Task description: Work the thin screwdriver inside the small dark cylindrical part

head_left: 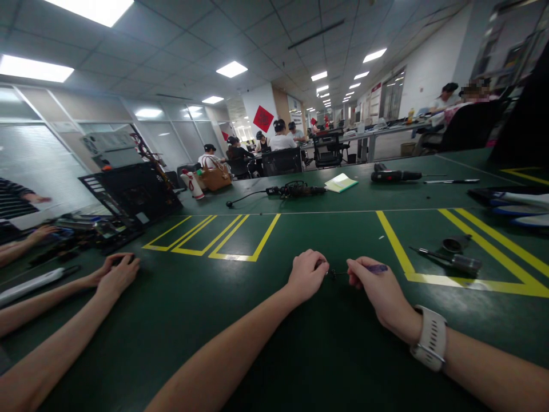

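At nine o'clock a long white plastic tool [34, 283] lies flat on the matte dark green tabletop [193, 320]. Just right of it, another person's two bare forearms stretch in, one hand over the other [116, 272], palms down. Behind them, toward ten o'clock, sits a black sheet-metal computer case [128, 197] with its side open and wires showing. Glossy yellow tape lines [214, 237] mark slanted boxes on the surface at eleven o'clock.

At the centre, the left hand [306, 276] rests knuckles-up with its forearm running back to six o'clock. Its fingers are curled tight into a loose fist, thumb and forefinger pinched on a small dark metal part [330, 273] that sits low over the tabletop between the two hands. Straight beyond, at twelve o'clock, lie a tangle of black cable [291, 190] and a pale green notepad [341, 182].

The right hand [380, 293] is angled in from four o'clock, wrist bent, a white perforated rubber watch strap [431, 337] around it. Its fingers are closed around a slim purple-handled screwdriver [376, 268] — the thin shaft points left and meets the small part.

At three o'clock a ribbed steel cylindrical tool [465, 263] lies across a yellow line; farther off, at one o'clock, a black power screwdriver [394, 175] lies on its side.
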Tool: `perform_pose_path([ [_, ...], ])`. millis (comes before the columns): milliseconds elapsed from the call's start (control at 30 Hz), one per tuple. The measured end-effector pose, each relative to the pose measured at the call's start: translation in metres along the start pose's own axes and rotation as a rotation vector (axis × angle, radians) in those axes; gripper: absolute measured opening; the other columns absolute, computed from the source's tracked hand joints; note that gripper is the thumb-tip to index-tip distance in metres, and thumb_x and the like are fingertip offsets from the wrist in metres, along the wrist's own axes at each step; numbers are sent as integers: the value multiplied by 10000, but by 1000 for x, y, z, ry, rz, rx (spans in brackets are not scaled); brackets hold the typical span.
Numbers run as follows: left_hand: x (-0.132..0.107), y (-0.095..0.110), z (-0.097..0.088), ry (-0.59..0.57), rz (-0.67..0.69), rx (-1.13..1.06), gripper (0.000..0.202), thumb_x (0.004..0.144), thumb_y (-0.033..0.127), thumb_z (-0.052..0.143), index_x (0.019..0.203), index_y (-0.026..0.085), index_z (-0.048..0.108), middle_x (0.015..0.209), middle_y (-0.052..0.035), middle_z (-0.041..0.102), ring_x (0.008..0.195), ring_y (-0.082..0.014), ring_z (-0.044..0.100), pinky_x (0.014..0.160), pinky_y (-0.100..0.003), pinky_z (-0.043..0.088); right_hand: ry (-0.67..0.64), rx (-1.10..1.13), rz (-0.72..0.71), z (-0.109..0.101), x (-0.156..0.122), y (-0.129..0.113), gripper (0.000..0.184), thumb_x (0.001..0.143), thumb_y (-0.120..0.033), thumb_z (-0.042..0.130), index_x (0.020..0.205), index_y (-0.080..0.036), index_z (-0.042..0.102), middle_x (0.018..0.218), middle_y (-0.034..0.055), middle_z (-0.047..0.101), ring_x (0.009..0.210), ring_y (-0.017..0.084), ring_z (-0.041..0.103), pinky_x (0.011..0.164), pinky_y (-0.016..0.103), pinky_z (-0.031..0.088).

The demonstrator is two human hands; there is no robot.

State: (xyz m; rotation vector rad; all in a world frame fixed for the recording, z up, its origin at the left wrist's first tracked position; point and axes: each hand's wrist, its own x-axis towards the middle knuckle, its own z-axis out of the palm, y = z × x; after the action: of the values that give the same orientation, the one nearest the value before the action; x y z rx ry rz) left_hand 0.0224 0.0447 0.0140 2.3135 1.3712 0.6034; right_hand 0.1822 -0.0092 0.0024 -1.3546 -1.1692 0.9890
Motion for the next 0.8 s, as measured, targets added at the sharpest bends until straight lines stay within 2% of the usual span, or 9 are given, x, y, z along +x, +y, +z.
perform_pose_path([
  [167, -5, 5, -6, -72, 83, 70, 215, 865, 255, 436, 997, 214, 600, 1033, -46, 572, 989, -211, 505, 872, -380, 377, 3, 23, 19, -1, 1, 0, 259, 818, -349, 549, 606, -213, 608, 565, -7, 574, 562, 174, 527, 540, 321, 409],
  [333, -6, 7, -7, -146, 240, 193, 266, 822, 311, 548, 1079, 247, 573, 1140, -37, 551, 1048, -236, 469, 880, -391, 371, 7, 12, 47, 3, 2, 0, 277, 856, -326, 545, 623, -181, 588, 565, -27, 551, 564, 147, 535, 550, 296, 435],
  [433, -3, 9, -4, -156, 318, 270, 201, 866, 313, 503, 1027, 230, 590, 1106, -32, 571, 1009, -221, 488, 821, -364, 383, -13, 0, 79, 4, 2, -2, 189, 889, -315, 544, 883, -145, 626, 823, 13, 640, 704, 153, 612, 645, 323, 503],
  [533, -1, 12, -2, -150, 348, 299, 161, 891, 260, 464, 975, 208, 591, 1056, -26, 585, 951, -194, 508, 763, -328, 386, -29, 2, 111, 2, 2, -6, 283, 894, -304, 553, 1144, -172, 559, 1137, 67, 602, 913, 201, 625, 758, 398, 523],
  [667, 1, 15, -1, -158, 323, 329, 139, 895, 239, 459, 943, 187, 578, 969, -24, 588, 889, -176, 515, 731, -309, 392, 10, 3, 120, -4, 7, -16, 307, 889, -296, 561, 1170, -175, 547, 1176, 75, 586, 957, 220, 614, 785, 421, 516],
  [800, 1, 13, -1, -167, 305, 291, 122, 892, 243, 474, 933, 186, 574, 962, -17, 580, 877, -163, 516, 746, -298, 401, 56, -21, 85, -15, 16, -37, 310, 887, -295, 563, 1172, -173, 546, 1175, 77, 586, 957, 220, 615, 784, 420, 517],
])
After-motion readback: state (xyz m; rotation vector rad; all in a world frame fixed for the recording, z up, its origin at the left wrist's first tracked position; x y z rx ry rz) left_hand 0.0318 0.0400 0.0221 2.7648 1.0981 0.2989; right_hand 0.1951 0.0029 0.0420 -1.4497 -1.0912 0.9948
